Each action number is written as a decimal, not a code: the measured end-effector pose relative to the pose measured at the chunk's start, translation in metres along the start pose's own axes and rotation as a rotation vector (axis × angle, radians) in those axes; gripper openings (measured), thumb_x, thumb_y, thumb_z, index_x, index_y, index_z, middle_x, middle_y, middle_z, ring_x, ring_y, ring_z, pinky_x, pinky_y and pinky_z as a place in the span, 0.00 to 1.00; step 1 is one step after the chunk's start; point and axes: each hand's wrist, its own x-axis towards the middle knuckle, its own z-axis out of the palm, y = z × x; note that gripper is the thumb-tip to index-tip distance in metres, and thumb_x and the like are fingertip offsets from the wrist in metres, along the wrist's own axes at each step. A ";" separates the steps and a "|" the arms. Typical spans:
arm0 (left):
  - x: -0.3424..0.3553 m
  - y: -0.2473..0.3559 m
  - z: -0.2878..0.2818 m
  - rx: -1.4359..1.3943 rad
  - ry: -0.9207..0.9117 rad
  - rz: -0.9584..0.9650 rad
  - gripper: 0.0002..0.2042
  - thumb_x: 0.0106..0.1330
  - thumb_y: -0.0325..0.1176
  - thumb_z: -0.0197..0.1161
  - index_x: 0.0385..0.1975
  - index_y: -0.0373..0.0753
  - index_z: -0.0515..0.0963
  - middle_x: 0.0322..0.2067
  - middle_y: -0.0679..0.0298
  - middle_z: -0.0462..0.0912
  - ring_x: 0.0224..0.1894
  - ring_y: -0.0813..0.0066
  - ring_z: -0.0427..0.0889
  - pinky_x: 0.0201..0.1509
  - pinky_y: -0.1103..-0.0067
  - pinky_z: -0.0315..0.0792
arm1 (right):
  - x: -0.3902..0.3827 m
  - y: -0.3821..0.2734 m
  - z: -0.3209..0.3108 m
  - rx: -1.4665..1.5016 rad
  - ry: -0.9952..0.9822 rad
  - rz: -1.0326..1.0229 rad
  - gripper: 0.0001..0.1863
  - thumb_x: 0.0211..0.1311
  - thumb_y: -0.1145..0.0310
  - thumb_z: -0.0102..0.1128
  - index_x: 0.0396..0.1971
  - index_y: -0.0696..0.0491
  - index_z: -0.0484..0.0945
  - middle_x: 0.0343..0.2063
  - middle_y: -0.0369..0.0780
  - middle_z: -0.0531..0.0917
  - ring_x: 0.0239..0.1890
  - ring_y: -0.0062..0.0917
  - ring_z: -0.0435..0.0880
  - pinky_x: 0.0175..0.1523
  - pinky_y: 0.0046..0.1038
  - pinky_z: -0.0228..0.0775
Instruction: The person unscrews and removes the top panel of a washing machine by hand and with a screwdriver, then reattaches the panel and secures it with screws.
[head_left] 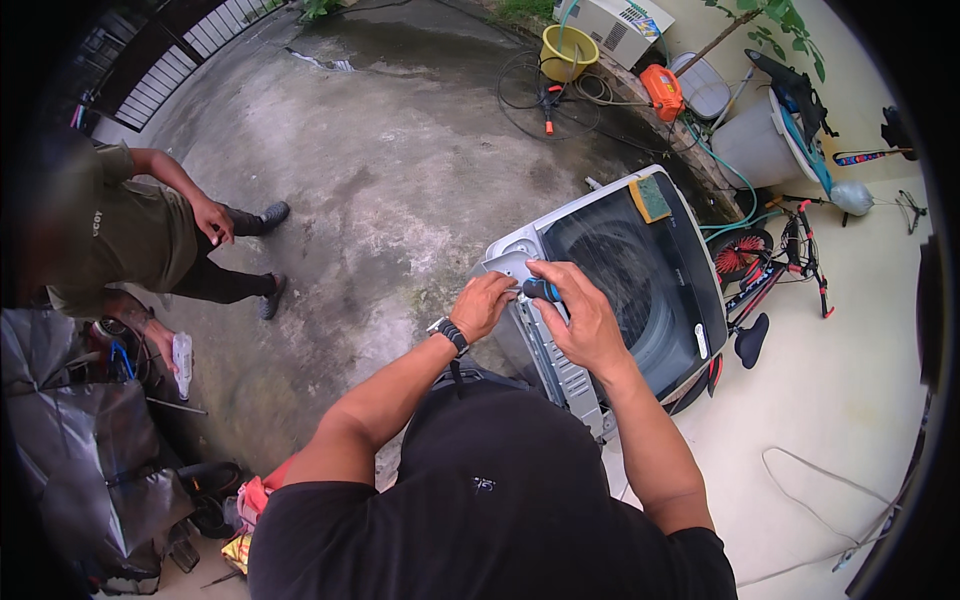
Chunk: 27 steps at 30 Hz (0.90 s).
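Observation:
A top-loading washing machine (585, 215) with a dark see-through lid (600, 260) stands right in front of me. My right hand (588, 325) grips a screwdriver (541, 290) with a blue and black handle over the machine's near-left corner. Beside its tip, my left hand (480, 305) has its fingers closed against a light grey corner piece (510, 264); what they pinch is hidden. A grey slotted strip (565, 370) runs along the machine's edge below my hands. On the lid's far end lies a yellow and green sponge (649, 200).
At left a co-worker (140, 225) holds a white bottle (183, 365) beside a grey cover (90, 440). Beyond the machine are a yellow bucket (568, 54), an orange pressure washer (662, 92) and hoses. A small bicycle (775, 270) leans at the right wall.

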 end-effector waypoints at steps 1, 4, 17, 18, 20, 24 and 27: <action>-0.001 0.002 0.000 -0.001 0.009 -0.043 0.15 0.68 0.31 0.65 0.53 0.39 0.77 0.45 0.54 0.79 0.49 0.50 0.80 0.52 0.64 0.73 | -0.009 0.003 0.000 -0.075 -0.016 0.065 0.27 0.55 0.68 0.77 0.55 0.53 0.76 0.39 0.43 0.79 0.37 0.37 0.83 0.39 0.35 0.76; -0.005 -0.003 0.003 -0.007 0.075 -0.161 0.21 0.66 0.35 0.68 0.58 0.39 0.74 0.46 0.53 0.77 0.48 0.51 0.79 0.50 0.65 0.74 | -0.022 0.006 0.006 -0.219 0.005 0.189 0.29 0.57 0.70 0.75 0.58 0.52 0.75 0.42 0.45 0.80 0.41 0.38 0.83 0.44 0.36 0.76; 0.005 -0.044 0.029 -0.478 -0.018 -0.603 0.31 0.65 0.35 0.66 0.68 0.42 0.63 0.27 0.62 0.77 0.32 0.68 0.79 0.42 0.69 0.74 | -0.025 0.000 0.009 -0.130 0.048 0.120 0.26 0.56 0.74 0.73 0.55 0.54 0.74 0.48 0.46 0.80 0.47 0.41 0.83 0.49 0.38 0.77; 0.005 -0.046 0.031 -0.481 -0.010 -0.599 0.31 0.66 0.35 0.66 0.68 0.43 0.63 0.27 0.63 0.77 0.32 0.68 0.79 0.42 0.70 0.74 | -0.022 -0.001 0.010 -0.106 0.097 0.057 0.26 0.56 0.74 0.73 0.55 0.54 0.74 0.47 0.46 0.81 0.46 0.41 0.83 0.48 0.38 0.77; 0.003 -0.049 0.033 -0.486 0.009 -0.594 0.30 0.66 0.35 0.65 0.68 0.44 0.63 0.28 0.63 0.76 0.32 0.69 0.79 0.42 0.70 0.74 | -0.017 0.004 0.006 -0.090 0.069 -0.074 0.30 0.58 0.73 0.74 0.59 0.52 0.70 0.45 0.46 0.80 0.40 0.41 0.84 0.45 0.35 0.78; 0.003 -0.051 0.038 -0.481 0.005 -0.597 0.29 0.68 0.37 0.64 0.68 0.45 0.63 0.29 0.62 0.77 0.33 0.68 0.79 0.43 0.70 0.74 | -0.032 0.010 0.011 -0.127 0.003 0.055 0.32 0.57 0.73 0.74 0.61 0.54 0.68 0.45 0.46 0.79 0.40 0.43 0.83 0.45 0.38 0.77; 0.011 -0.053 0.037 -0.469 -0.011 -0.579 0.27 0.72 0.39 0.62 0.68 0.43 0.62 0.33 0.60 0.78 0.36 0.68 0.79 0.46 0.70 0.74 | -0.030 0.012 0.017 -0.179 0.114 0.120 0.35 0.57 0.74 0.73 0.63 0.53 0.67 0.43 0.46 0.79 0.40 0.43 0.83 0.45 0.39 0.76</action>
